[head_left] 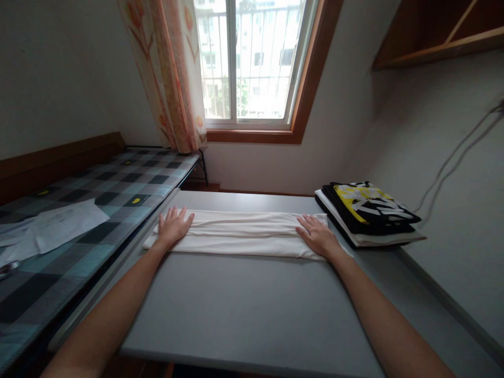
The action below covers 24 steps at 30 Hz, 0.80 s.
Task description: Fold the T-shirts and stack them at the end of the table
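A white cloth garment [244, 231] lies folded into a long, narrow strip across the grey table [252, 310], with creases running along its length. My left hand [173, 227] rests flat on its left end, fingers spread. On the right end, my right hand [317, 234] also presses flat with the fingers apart. Neither hand grips the cloth. The exact kind of garment cannot be made out in this folded form.
A stack of folded clothes [366, 212], black, white and yellow, sits at the table's right back. Along the left runs a bed with a checked mattress [98, 189] and white papers [66, 226]. A curtain [173, 79] hangs beside the window; a wooden shelf [441, 55] juts out upper right.
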Each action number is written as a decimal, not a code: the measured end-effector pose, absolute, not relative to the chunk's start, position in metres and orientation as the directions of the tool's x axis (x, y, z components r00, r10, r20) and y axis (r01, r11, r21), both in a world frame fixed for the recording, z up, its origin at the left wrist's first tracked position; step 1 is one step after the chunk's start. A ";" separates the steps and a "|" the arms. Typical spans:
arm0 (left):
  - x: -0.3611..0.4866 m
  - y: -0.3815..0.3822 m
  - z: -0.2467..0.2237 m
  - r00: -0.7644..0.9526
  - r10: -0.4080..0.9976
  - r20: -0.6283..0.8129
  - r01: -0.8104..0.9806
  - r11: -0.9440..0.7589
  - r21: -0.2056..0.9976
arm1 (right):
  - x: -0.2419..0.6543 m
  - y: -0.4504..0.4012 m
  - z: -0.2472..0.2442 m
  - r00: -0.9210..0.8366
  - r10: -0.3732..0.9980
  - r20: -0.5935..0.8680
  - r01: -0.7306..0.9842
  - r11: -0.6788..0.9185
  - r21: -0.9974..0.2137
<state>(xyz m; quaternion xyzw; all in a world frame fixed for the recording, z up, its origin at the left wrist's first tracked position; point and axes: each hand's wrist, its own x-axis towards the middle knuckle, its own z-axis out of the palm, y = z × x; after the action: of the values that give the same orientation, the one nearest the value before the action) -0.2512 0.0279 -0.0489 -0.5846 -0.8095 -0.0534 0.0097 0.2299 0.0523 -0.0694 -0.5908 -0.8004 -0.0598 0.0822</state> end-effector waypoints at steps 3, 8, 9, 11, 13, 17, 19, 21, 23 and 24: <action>-0.253 0.025 -0.047 -0.376 0.921 0.098 0.925 0.368 0.092 | 0.233 0.054 -0.070 -0.274 0.943 0.191 0.960 0.281 -0.008; -0.253 0.014 -0.035 -0.413 0.896 0.166 0.910 0.412 0.042 | 0.244 0.059 -0.072 -0.266 0.941 0.208 0.960 0.279 -0.036; -0.255 0.012 -0.032 -0.423 0.890 0.171 0.904 0.426 0.024 | 0.246 0.060 -0.072 -0.265 0.939 0.218 0.959 0.280 -0.037; -0.260 0.010 -0.025 -0.452 0.878 0.160 0.890 0.457 0.005 | 0.248 0.059 -0.072 -0.275 0.931 0.241 0.956 0.291 -0.035; -0.266 0.010 -0.019 -0.482 0.869 0.114 0.875 0.485 0.007 | 0.250 0.057 -0.072 -0.294 0.919 0.263 0.949 0.313 -0.031; -0.275 0.011 -0.014 -0.526 0.850 0.022 0.850 0.526 0.008 | 0.253 0.052 -0.072 -0.320 0.901 0.293 0.937 0.347 -0.045; -0.277 0.012 -0.013 -0.541 0.841 0.001 0.841 0.541 0.004 | 0.254 0.051 -0.073 -0.316 0.901 0.296 0.938 0.345 -0.048; -0.279 0.012 -0.012 -0.546 0.837 -0.030 0.838 0.546 0.000 | 0.254 0.051 -0.073 -0.307 0.907 0.288 0.942 0.333 -0.046; -0.281 0.013 -0.012 -0.528 0.847 -0.062 0.849 0.529 0.005 | 0.253 0.051 -0.074 -0.298 0.913 0.277 0.945 0.323 -0.047; -0.281 0.013 -0.013 -0.514 0.855 -0.067 0.857 0.516 0.011 | 0.253 0.051 -0.074 -0.295 0.916 0.271 0.946 0.319 -0.049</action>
<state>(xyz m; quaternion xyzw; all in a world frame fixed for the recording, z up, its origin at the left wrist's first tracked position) -0.2813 0.0132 -0.0126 -0.4920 -0.8699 0.0120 -0.0319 0.2530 0.0512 -0.0739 -0.5802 -0.8025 -0.0602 0.1254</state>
